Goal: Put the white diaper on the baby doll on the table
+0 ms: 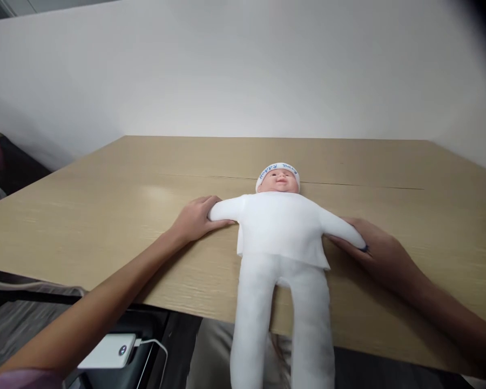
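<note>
A baby doll (281,227) in a white cloth suit and a white cap with blue letters lies face up on the wooden table (105,200). Its legs hang over the near edge. My left hand (194,219) grips the end of the doll's left-side sleeve, fingers closed round it. My right hand (375,246) lies under the end of the other sleeve and holds it, with the fingers curled at the cuff. Both of the doll's arms are stretched out sideways.
A white wall stands behind the table. Below the table's near edge at the left lies a white power bank (109,351) with a white cable. A dark chair or bag (8,162) sits at the far left.
</note>
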A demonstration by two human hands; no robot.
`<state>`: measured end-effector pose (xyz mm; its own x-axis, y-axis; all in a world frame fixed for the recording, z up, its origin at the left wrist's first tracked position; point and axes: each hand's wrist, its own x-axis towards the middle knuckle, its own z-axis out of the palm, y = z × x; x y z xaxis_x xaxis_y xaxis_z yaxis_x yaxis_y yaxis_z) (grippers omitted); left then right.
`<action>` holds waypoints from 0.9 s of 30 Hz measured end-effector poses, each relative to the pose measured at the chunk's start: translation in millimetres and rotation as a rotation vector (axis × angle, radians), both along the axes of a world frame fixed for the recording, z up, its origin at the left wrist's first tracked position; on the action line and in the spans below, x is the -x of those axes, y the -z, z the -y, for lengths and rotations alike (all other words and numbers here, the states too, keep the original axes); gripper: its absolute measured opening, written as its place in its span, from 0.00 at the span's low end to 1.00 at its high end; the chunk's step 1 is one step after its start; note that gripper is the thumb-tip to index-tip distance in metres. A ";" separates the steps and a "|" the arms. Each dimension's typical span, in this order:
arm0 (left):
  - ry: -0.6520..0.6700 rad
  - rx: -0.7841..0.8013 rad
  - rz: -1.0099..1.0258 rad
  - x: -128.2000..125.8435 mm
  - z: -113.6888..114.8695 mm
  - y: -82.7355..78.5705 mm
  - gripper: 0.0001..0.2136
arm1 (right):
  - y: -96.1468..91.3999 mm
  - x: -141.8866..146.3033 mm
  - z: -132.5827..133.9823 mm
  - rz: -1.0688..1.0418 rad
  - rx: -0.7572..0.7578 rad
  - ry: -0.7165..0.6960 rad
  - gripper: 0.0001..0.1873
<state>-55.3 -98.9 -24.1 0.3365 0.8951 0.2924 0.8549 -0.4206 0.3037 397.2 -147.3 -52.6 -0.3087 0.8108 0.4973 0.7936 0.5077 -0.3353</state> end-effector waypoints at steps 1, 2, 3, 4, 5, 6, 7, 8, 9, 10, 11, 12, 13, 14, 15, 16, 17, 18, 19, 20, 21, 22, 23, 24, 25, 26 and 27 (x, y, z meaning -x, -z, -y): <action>0.002 -0.019 -0.006 0.2 -14.1 4.4 0.32 | 1.4 0.1 -12.8 0.012 -0.006 -0.004 0.16; -0.001 -0.036 -0.013 0.2 -28.0 8.2 0.32 | 2.8 0.3 -25.5 0.023 -0.009 -0.001 0.17; -0.005 -0.055 -0.018 0.0 -41.7 11.3 0.32 | 3.9 0.5 -38.4 0.033 -0.008 0.004 0.17; -0.007 -0.075 -0.020 -0.4 -54.9 13.9 0.32 | 4.9 0.8 -51.3 0.040 -0.004 0.010 0.17; -0.007 -0.097 -0.021 -1.1 -67.6 16.0 0.33 | 5.6 1.1 -64.4 0.042 0.005 0.014 0.18; -0.011 -0.121 -0.021 -1.9 -80.0 17.7 0.33 | 6.2 1.5 -77.8 0.041 0.015 0.021 0.18; -0.018 -0.143 -0.022 -2.7 -92.1 19.1 0.34 | 6.7 1.9 -91.5 0.038 0.026 0.033 0.19; -0.029 -0.164 -0.022 -3.6 -104.1 20.2 0.34 | 7.0 2.2 -105.5 0.033 0.036 0.052 0.20; -0.046 -0.185 -0.024 -4.6 -116.1 21.3 0.34 | 7.3 2.4 -119.8 0.026 0.045 0.076 0.20; -0.065 -0.208 -0.028 -5.5 -128.1 22.2 0.34 | 7.4 2.5 -134.2 0.018 0.049 0.097 0.21; -0.085 -0.235 -0.030 -6.3 -140.1 23.1 0.35 | 7.4 2.3 -148.7 0.011 0.047 0.108 0.21; -0.102 -0.263 -0.031 -7.1 -151.9 24.1 0.35 | 7.3 1.8 -162.9 0.007 0.042 0.107 0.20; -0.120 -0.292 -0.031 -7.7 -163.4 25.1 0.35 | 7.1 1.0 -176.5 0.006 0.032 0.096 0.20; -0.138 -0.315 -0.029 -8.0 -174.1 26.2 0.35 | 6.8 0.0 -189.1 0.008 0.020 0.080 0.20; -0.155 -0.330 -0.023 -8.1 -183.9 27.4 0.35 | 6.6 -1.2 -200.5 0.013 0.010 0.066 0.20; -0.168 -0.334 -0.012 -7.7 -192.5 28.6 0.34 | 6.6 -2.7 -210.3 0.015 0.003 0.063 0.21; -0.172 -0.325 0.000 -7.0 -199.7 29.9 0.34 | 6.7 -4.3 -218.4 0.014 0.000 0.071 0.23; -0.169 -0.307 0.012 -6.0 -205.4 31.1 0.32 | 7.1 -6.0 -224.7 0.013 0.001 0.083 0.24; -0.164 -0.286 0.021 -4.8 -209.6 32.3 0.31 | 7.9 -7.9 -229.6 0.012 0.003 0.093 0.26; -0.160 -0.264 0.027 -3.4 -212.4 33.4 0.30 | 9.0 -9.8 -233.2 0.012 0.004 0.099 0.28; -0.160 -0.245 0.029 -2.2 -213.9 34.2 0.29 | 10.4 -11.7 -235.8 0.012 0.001 0.103 0.29; -0.163 -0.226 0.028 -1.1 -214.3 34.8 0.29 | 12.0 -13.7 -237.9 0.015 -0.004 0.100 0.29; -0.168 -0.210 0.026 -0.3 -213.5 35.1 0.28 | 13.9 -15.7 -239.4 0.021 -0.009 0.094 0.30; -0.172 -0.197 0.024 0.1 -211.7 35.3 0.27 | 15.9 -17.4 -240.5 0.026 -0.015 0.089 0.30; -0.175 -0.189 0.022 0.1 -208.8 35.3 0.27 | 18.1 -18.8 -240.9 0.030 -0.023 0.090 0.31; -0.184 -0.192 0.022 -0.5 -204.5 35.1 0.27 | 20.2 -19.7 -240.3 0.031 -0.036 0.100 0.32; -0.197 -0.207 0.026 -1.9 -198.7 34.7 0.27 | 22.2 -19.8 -238.2 0.029 -0.059 0.117 0.34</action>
